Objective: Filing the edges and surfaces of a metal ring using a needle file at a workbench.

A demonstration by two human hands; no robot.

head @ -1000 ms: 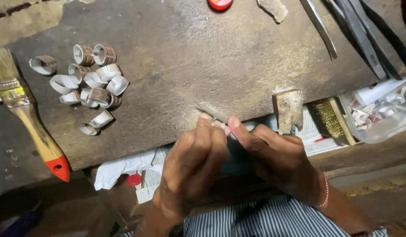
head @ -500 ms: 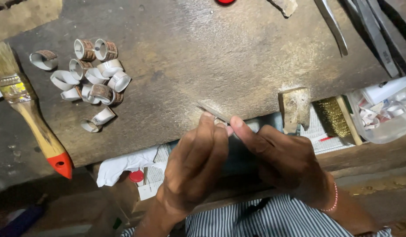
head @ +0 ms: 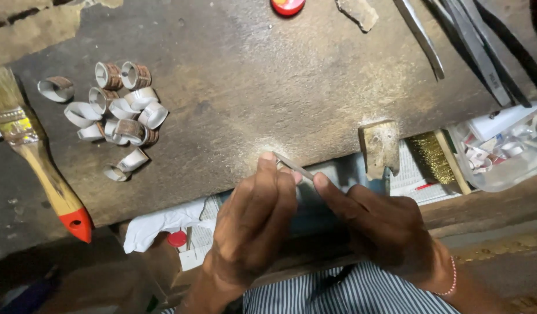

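Observation:
At the near edge of a dark, worn workbench (head: 292,75), my left hand (head: 254,224) is curled shut around a small piece that its fingers hide almost fully. My right hand (head: 382,227) holds a thin metal file (head: 293,166), whose tip lies across the top of my left fingers. Pale filing dust lies on the bench just above both hands. A heap of several metal ring bands (head: 114,110) sits at the left of the bench, well away from both hands.
A paintbrush (head: 39,157) with a wooden handle and red tip lies at far left. A small wooden block (head: 380,148) juts out at the bench edge, with a brass wire brush (head: 432,156) and a clear plastic tub (head: 501,148) to its right. Long metal tools (head: 466,40) lie at top right, a red cap (head: 287,6) at top.
Both hands stay together at the bench edge; the file has shifted slightly across my left fingers. The view has drifted a little.

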